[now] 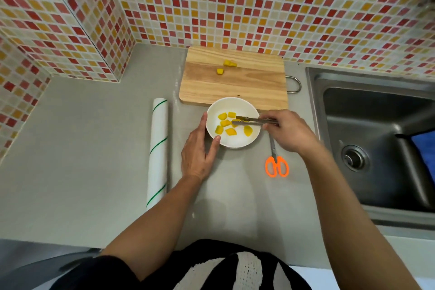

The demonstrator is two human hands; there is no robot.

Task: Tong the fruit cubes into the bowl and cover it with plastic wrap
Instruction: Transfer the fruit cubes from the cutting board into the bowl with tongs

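The left hand lies with straight fingers against the white bowl, probably steadying it, while the right hand pinches the metal tongs over the bowl to set down a mango cube. About seven mango cubes sit in the bowl; three remain on the wooden cutting board behind it. One plastic wrap roll waits left of the bowl, one pair of orange scissors to its right, on the counter.

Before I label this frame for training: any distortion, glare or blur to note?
Head view: wide-angle bending curves the tiled wall and sink edges; soft sheen on the countertop; bowl, tongs and both hands are sharp; the frame's corners smear.
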